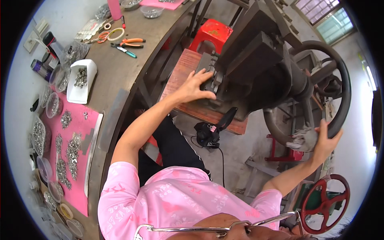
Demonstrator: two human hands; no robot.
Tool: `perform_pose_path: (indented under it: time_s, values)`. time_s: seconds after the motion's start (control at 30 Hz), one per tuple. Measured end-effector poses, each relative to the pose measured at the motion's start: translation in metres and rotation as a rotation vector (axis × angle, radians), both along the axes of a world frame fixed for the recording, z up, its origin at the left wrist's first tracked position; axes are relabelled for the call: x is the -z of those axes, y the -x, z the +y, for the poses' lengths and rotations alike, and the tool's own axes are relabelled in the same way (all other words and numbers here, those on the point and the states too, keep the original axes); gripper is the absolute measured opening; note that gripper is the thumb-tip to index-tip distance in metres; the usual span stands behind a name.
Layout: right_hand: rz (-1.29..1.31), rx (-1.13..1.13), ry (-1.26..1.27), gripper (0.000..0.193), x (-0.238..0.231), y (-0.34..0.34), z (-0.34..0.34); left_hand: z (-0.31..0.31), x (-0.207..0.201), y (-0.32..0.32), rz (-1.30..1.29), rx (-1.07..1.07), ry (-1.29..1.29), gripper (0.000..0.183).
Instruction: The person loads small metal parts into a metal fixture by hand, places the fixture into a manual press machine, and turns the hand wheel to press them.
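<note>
A dark metal hand press [256, 60] stands on a reddish wooden stand [186, 66] in front of me. My left hand [196, 88] reaches to the metal die block [216, 78] at the press's base, fingers and thumb apart, apparently touching its near side. Whether a small part lies under the fingertips I cannot make out. On the right, my right hand [327, 140] is closed around the lower rim of the press's large dark handwheel [345, 88]. Beside that hand, a grey rag [303, 139] is wrapped on the rim.
Along the left runs a workbench [120, 76] with pliers [124, 50], tape rolls, a white scoop [82, 96] and several tubs of small metal parts. More parts lie on a pink mat [82, 200]. A red stool [212, 32] stands behind; a red handwheel [326, 204] is at lower right.
</note>
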State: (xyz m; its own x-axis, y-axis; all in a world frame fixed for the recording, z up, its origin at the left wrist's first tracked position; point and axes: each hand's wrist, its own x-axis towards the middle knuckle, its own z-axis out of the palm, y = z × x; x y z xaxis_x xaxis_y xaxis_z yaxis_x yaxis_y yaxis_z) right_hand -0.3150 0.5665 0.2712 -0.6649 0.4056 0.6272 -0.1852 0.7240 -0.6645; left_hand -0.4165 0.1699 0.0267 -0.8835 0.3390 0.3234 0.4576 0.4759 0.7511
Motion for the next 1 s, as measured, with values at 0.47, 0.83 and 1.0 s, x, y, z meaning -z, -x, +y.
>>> perform_pose_path:
  time_s: [0.47, 0.83, 1.0]
  values:
    - [0.169, -0.061, -0.371, 0.057, -0.100, 0.073, 0.030, -0.012, -0.008, 0.062, 0.013, 0.087, -0.065, 0.059]
    - [-0.179, -1.117, -0.520, 0.059, 0.097, 0.017, -0.183, -0.040, -0.006, -0.082, 0.479, -0.464, 0.137, 0.030]
    - [-0.302, -1.364, -0.561, 0.056, 0.182, 0.044, -0.290, -0.096, -0.007, -0.194, 0.455, -0.822, 0.269, 0.033]
